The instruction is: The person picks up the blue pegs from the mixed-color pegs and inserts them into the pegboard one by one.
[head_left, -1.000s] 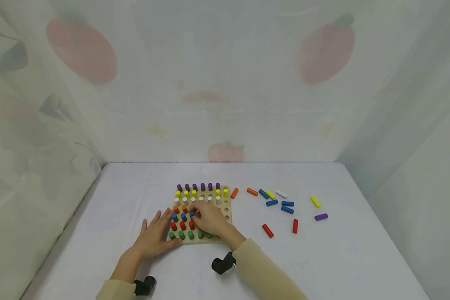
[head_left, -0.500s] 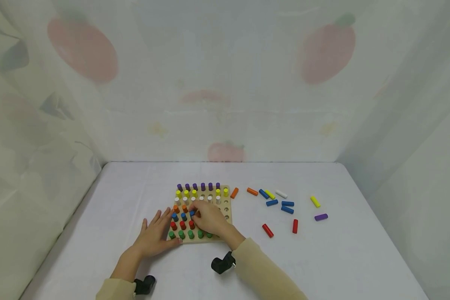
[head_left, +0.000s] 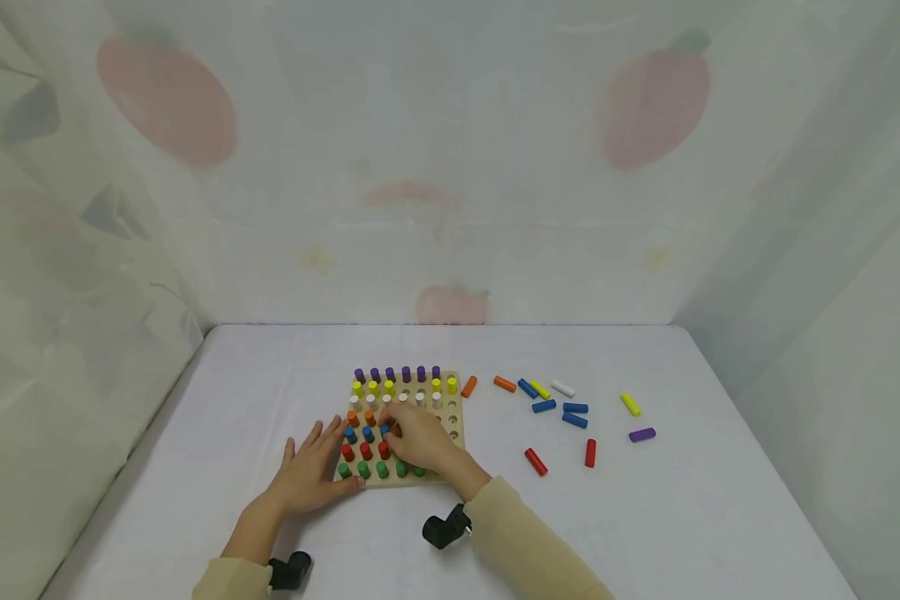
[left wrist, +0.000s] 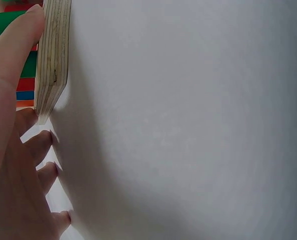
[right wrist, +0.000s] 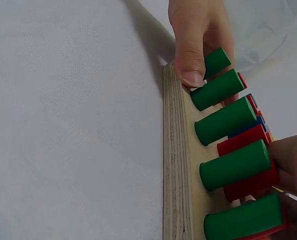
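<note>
Right hand: right hand (head_left: 418,440) lies over the middle of the pegboard, fingers curled at a blue peg (head_left: 383,429) standing in the blue row; whether it truly grips the peg cannot be told.
Left hand: left hand (head_left: 311,475) rests flat on the table, fingers straight and spread, thumb pressed on the board's near left corner; it holds nothing.
Table: table (head_left: 285,367) is covered in a plain white, faintly woven cloth.
Pegboard: pegboard (head_left: 456,417) is a square wooden board at the table's centre, drilled with round holes; pegs stand upright in colour rows, purple far, then yellow, white, orange, blue, red, green near.
Loose pegs: short smooth cylinders lie on their sides to the right of the board, an orange peg (head_left: 468,386) just beside its far right corner, a purple peg (head_left: 642,434) well apart.
Head view only: whole layout, loose pegs, both sleeves.
Left wrist view only: layered plywood edge of the board (left wrist: 53,55), thumb (left wrist: 13,55) laid over it.
Right wrist view only: green pegs (right wrist: 233,165) seen side on, long axes standing out from the board face, ends flat.
</note>
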The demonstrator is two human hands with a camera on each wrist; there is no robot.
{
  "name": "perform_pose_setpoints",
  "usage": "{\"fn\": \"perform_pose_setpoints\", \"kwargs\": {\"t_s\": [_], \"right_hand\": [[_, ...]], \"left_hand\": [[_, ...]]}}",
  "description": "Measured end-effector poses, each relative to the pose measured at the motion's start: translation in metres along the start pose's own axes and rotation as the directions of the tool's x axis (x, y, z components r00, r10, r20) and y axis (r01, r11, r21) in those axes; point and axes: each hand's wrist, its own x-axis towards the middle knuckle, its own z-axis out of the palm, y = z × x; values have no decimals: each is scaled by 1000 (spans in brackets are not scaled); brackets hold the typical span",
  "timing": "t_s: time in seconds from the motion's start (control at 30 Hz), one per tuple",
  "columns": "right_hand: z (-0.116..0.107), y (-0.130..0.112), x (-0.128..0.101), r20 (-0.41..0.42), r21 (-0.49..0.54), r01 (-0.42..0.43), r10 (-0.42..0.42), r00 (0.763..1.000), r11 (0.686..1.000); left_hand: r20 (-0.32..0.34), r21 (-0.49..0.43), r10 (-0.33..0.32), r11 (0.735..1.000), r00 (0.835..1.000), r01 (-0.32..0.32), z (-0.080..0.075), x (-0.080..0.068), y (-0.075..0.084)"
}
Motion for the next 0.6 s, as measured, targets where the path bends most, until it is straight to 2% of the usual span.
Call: {"fn": "perform_pose_setpoints", "kwargs": {"t_s": [0.33,0.6], "right_hand": [[-3,0,-1,33,49,4,-5,999,999],[-7,-2,-4,29,82,8,-10,1000,997]], "left_hand": [[7,-4,2,1000,1000,-1,4,0,-4],[0,-7,12,1000,1000,-12,3,0,-4]]}}
